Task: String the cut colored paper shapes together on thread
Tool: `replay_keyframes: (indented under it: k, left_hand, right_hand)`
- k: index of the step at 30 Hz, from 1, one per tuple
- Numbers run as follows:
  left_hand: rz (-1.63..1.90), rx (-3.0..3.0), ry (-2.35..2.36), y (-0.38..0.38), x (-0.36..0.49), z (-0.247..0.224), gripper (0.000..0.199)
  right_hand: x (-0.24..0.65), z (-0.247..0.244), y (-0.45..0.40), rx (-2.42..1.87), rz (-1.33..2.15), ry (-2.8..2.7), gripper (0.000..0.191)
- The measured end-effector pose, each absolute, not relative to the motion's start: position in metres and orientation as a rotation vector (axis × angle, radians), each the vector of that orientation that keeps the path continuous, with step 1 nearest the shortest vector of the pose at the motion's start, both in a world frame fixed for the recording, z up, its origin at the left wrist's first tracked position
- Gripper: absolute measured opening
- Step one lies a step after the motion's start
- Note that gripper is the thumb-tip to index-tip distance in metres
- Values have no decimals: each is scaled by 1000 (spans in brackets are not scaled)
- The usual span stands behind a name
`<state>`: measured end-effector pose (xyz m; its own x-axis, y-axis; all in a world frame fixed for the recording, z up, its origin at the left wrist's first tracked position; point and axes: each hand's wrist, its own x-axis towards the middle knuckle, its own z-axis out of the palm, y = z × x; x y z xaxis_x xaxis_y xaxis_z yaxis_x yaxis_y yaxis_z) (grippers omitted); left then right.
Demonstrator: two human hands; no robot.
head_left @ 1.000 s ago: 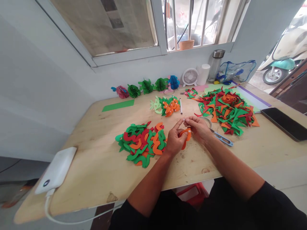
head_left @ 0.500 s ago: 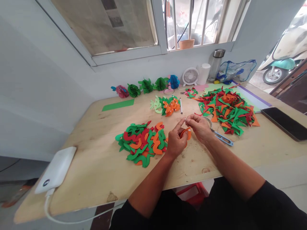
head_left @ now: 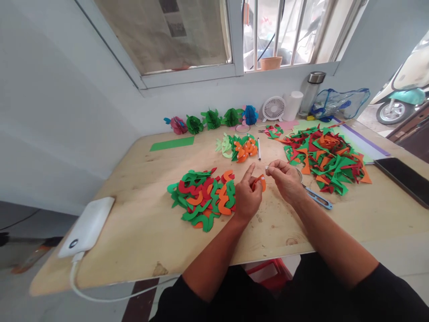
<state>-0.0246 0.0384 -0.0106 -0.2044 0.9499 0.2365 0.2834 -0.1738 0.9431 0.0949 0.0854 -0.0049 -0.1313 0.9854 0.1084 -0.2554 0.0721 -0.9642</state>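
My left hand (head_left: 248, 197) is closed on an orange paper cutout (head_left: 260, 181), with its index finger stretched out. A small white patch shows on the cutout's upper edge. My right hand (head_left: 284, 178) pinches a tiny whitish bit (head_left: 267, 167), perhaps tape, between thumb and index finger, apart from the cutout. Beside my left hand lies a heap of wavy green, red and orange paper cutouts (head_left: 204, 197). A blue-handled cutter (head_left: 318, 197) and a ring-shaped roll (head_left: 298, 174), partly hidden, lie by my right wrist.
Paper scraps (head_left: 331, 156) pile up at the right, near a black phone (head_left: 404, 176). Orange and green paper pieces (head_left: 246, 147) lie beside a pen (head_left: 259, 149). Folded paper figures (head_left: 212, 119) line the wall with a small fan (head_left: 274, 108). A white device (head_left: 89, 228) sits far left.
My hands have moved apart. The right hand has drawn off to the right with the whitish bit, and my left index finger now points up free. The camera view has shifted slightly left.
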Motion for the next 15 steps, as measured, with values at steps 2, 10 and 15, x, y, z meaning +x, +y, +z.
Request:
replay_keyframes:
  k: [2,10,15]
  left_hand:
    - [1438,1437,1456,37,-25,-7,58]
    - [1372,1324,1281,37,-24,-14,61]
    - [1328,1258,1158,38,-23,-18,64]
  right_hand:
    - [95,-5,86,-881,1363,-1137,22]
    - [94,-4,85,-883,1462,-1085,20]
    - [94,-3,84,-883,1457,-1125,21]
